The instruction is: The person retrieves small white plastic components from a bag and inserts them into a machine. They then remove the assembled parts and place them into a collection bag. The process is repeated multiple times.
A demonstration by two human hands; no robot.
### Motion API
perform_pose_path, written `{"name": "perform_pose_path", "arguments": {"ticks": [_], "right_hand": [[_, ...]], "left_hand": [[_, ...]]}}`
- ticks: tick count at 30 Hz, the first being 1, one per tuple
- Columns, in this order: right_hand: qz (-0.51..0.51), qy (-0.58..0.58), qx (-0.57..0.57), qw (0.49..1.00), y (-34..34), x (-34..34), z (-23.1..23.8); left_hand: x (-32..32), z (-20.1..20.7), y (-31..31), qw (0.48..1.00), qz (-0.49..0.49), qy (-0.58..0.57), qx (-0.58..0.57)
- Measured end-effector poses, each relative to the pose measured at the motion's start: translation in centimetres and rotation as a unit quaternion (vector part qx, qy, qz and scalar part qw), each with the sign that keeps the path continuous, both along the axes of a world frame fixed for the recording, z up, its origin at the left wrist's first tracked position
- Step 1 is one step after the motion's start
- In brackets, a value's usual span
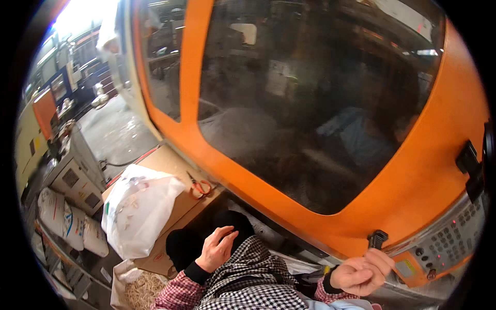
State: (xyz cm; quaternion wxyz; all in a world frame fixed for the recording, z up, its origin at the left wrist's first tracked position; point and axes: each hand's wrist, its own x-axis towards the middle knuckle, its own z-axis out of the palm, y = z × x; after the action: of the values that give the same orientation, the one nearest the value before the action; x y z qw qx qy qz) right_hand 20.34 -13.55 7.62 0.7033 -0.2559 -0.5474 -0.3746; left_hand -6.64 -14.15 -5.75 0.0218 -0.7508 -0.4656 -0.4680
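Note:
My left hand (216,249) hovers over my lap, empty, its fingers loosely bent and a little apart. To the right, my right hand (364,274) has its fingers curled at the lower end of a black door handle (378,238). The fingers partly hide how they wrap round it. The handle is fixed to the orange machine door (310,217), whose large dark window (320,113) reflects the room. Left of my left hand, a white plastic bag (142,217) with small pale pieces lies on a cardboard box (164,161). Orange-handled scissors (200,188) rest on the cardboard beside it.
A control panel (447,243) with buttons and red lights sits at the lower right. An open sack (121,281) of thin pale scraps (144,290) stands by my left forearm. Filled white sacks (72,222) and a grey machine cabinet (77,173) are farther left.

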Motion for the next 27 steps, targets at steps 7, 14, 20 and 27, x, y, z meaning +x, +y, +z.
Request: {"name": "perform_pose_path", "arguments": {"ticks": [7, 14, 20, 27], "right_hand": [[-0.125, 0.087, -0.247, 0.957, -3.3, 6.2, -2.0], [0.141, 0.187, -0.210, 0.949, -2.2, 3.8, -3.0], [0.138, 0.145, -0.230, 0.952, 0.0, 0.5, -3.9], [0.356, 0.015, -0.164, 0.920, 5.2, -6.5, -2.1]], "left_hand": [[1.0, 2.8, 1.3, 0.996, -0.070, 0.039, 0.031], [2.6, 6.5, 2.7, 0.994, -0.073, -0.016, 0.085], [8.6, 11.2, 4.5, 0.971, -0.205, -0.018, 0.118], [8.6, 12.9, 5.3, 0.972, -0.217, -0.050, 0.078]]}}
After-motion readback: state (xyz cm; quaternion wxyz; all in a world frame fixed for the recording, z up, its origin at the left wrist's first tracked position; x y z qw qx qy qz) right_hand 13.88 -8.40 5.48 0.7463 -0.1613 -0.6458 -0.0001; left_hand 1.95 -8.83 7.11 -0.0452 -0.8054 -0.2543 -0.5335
